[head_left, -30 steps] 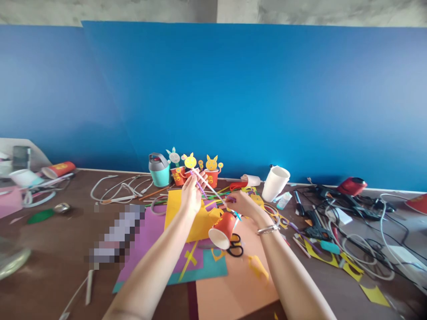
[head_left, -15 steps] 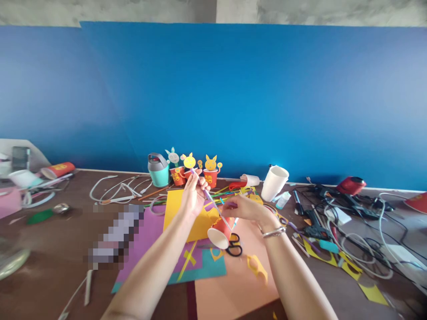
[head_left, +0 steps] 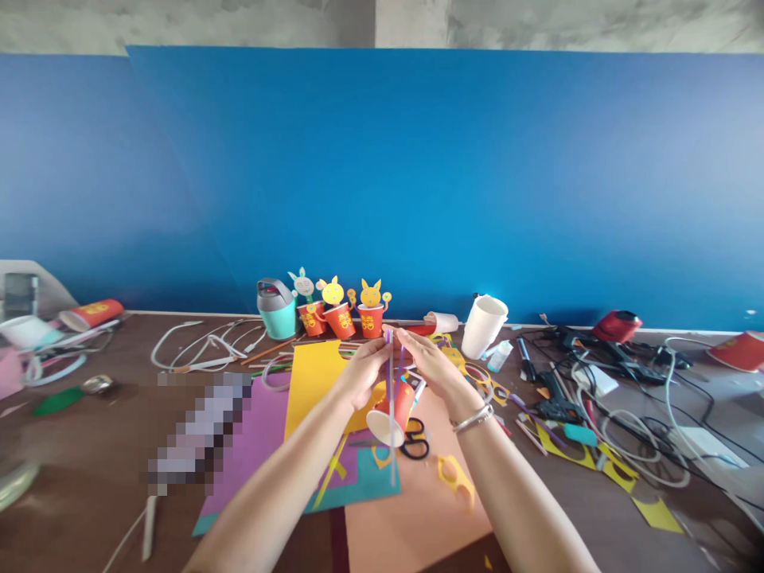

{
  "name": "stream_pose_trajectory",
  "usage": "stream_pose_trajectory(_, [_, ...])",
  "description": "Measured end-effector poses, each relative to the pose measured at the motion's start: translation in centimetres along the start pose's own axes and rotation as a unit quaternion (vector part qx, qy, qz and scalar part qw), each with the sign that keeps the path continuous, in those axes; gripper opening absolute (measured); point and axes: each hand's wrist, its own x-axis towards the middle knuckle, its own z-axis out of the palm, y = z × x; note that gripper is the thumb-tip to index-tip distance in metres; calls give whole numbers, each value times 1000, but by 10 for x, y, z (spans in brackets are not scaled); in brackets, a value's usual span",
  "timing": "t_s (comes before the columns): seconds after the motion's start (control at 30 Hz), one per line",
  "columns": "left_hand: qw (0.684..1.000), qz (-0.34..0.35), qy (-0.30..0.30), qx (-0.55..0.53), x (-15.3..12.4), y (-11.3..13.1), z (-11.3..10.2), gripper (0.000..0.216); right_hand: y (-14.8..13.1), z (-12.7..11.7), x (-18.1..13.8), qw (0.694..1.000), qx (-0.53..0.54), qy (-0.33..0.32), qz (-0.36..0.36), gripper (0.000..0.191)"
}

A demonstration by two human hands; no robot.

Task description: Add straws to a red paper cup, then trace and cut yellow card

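My left hand (head_left: 365,372) and my right hand (head_left: 430,362) meet above the paper, fingertips almost touching. Between them they pinch a thin, bendy purple strip (head_left: 391,410). It seems bent at the fingertips, with a long end hanging down and a shorter part by my right fingers. Behind the hanging end a red paper cup (head_left: 406,398) lies on its side, its white mouth facing me. Black-handled scissors (head_left: 416,439) lie beside the cup, on a pink sheet (head_left: 411,509). A yellow sheet (head_left: 310,382) is under my left wrist.
Three red cups with paper animal heads (head_left: 370,318) stand near the blue wall, beside a teal container (head_left: 278,310). A white cup (head_left: 485,326) and a small glue bottle (head_left: 500,355) are to the right. Glue guns (head_left: 555,402) and tangled cables fill the right side.
My hands have come together at the top of the purple strip. The strip, slanting between my hands before, now hangs nearly straight down and looks bent over.
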Motion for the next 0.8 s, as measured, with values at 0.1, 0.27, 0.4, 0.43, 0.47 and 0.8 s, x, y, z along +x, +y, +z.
stream_pose_trajectory(0.1, [1000, -2, 4, 25, -1, 1, 0, 18, -1, 3, -1, 1000, 7, -8, 16, 47])
stream_pose_trajectory(0.27, [997, -4, -40, 66, -2, 0, -1, 34, -2, 2, -1, 997, 40, -41, 52, 52])
stream_pose_trajectory(0.4, [995, 9, -55, 84, -1, -3, -2, 44, -1, 2, 0, 994, 69, -53, 62, 55])
stream_pose_trajectory(0.43, [995, 13, -57, 87, -1, -3, -2, 45, 0, 3, 0, 994, 76, -54, 61, 57])
stream_pose_trajectory(0.47, [994, 17, -58, 90, -1, -4, -3, 47, 0, 3, 0, 994, 79, -55, 57, 59])
stream_pose_trajectory(0.8, [994, 37, -48, 92, -5, 1, 2, 48, -12, -1, -5, 998, 52, -36, -8, 45])
